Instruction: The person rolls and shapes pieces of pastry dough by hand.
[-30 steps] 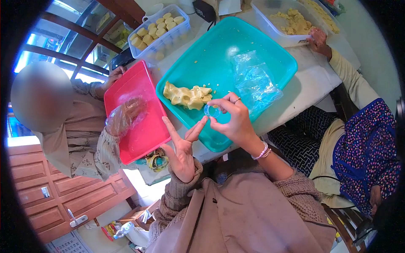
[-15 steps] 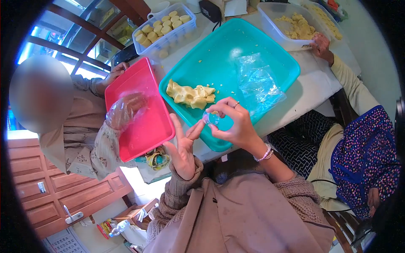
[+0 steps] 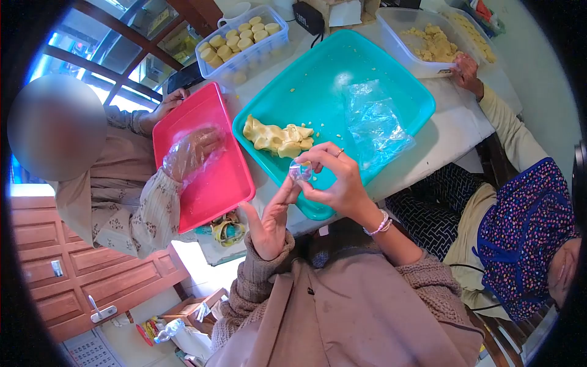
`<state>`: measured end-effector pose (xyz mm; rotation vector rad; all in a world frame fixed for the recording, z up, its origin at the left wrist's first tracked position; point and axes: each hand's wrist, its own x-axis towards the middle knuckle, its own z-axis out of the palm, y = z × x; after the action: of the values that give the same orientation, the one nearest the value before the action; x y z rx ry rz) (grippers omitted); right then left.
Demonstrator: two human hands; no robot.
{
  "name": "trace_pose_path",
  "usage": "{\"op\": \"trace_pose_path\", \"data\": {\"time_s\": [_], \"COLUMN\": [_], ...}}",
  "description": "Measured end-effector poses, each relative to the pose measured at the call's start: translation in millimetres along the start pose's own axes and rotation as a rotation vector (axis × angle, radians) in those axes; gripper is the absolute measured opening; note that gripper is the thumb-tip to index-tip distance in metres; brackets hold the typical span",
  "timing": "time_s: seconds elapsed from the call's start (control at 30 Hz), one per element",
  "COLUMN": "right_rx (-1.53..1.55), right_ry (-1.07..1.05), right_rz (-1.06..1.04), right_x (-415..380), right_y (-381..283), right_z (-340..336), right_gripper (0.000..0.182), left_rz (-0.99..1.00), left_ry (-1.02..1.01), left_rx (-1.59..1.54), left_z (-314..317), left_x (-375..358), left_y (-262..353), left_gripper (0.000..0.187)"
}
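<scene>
My right hand (image 3: 336, 180) has its fingers wrapped round a small clear round mould (image 3: 300, 171) above the near edge of the teal tray (image 3: 318, 211). Fingertips of my left hand (image 3: 270, 223) touch the mould from the left; its thumb stands apart and nothing lies in the palm. A lump of yellow dough (image 3: 275, 138) sits in the tray's left part, just beyond my hands, with small crumbs near it. Crumpled clear plastic (image 3: 376, 122) lies in the tray's right part.
On the left a person's plastic-covered hand (image 3: 192, 153) is over a pink tray (image 3: 211, 208). Behind stands a clear box (image 3: 244, 58) of round dough pieces. At right another person's hand (image 3: 466, 73) touches a dough container (image 3: 422, 66). A black speaker (image 3: 309, 17) stands at the back.
My left hand has turned, its fingers now closer together at the mould. The mould has tilted between my hands. The left person's covered hand has moved up and right over the pink tray.
</scene>
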<state>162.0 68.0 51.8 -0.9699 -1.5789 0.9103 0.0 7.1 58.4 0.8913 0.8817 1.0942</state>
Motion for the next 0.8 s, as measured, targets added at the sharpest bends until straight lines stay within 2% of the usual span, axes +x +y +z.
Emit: {"op": "trace_pose_path", "data": {"time_s": [0.07,0.17,0.27,0.37,0.47,0.57,0.67,0.8], "right_rx": [0.001,-0.100,-0.131,-0.104,-0.023,-0.033,-0.188,-0.081], "right_ry": [0.032,0.103,0.143,0.172,0.177,0.072,0.152,0.083], "right_rz": [0.026,0.051,0.038,0.095,0.089,-0.007,-0.005,0.110], "right_x": [-2.1,-2.6,-2.7,-3.0,-3.7,-5.1,-2.8,-7.4], "right_y": [1.7,8.1,12.4,6.9,0.6,-7.4,7.6,-8.8], "right_z": [4.3,5.4,4.9,2.3,-0.1,0.9,1.7,-3.6], "right_gripper": [0.034,0.035,0.035,0.034,0.034,0.035,0.035,0.035], "left_rz": [-0.009,-0.025,-0.004,-0.024,-0.026,0.033,0.056,0.083], "left_ry": [-0.058,0.004,-0.060,-0.042,-0.025,-0.024,-0.082,0.015], "left_rx": [-0.030,0.074,0.106,0.058,0.000,0.041,0.237,0.450], "left_z": [-6.9,4.2,5.3,6.1,6.2,-4.8,2.6,0.9], "left_x": [0.3,3.2,2.2,2.4,-0.4,-5.0,-4.6,-9.8], "left_y": [0.2,7.1,5.7,12.6,8.8,-8.0,4.2,-1.6], "left_gripper": [0.109,0.110,0.110,0.109,0.107,0.106,0.105,0.102]}}
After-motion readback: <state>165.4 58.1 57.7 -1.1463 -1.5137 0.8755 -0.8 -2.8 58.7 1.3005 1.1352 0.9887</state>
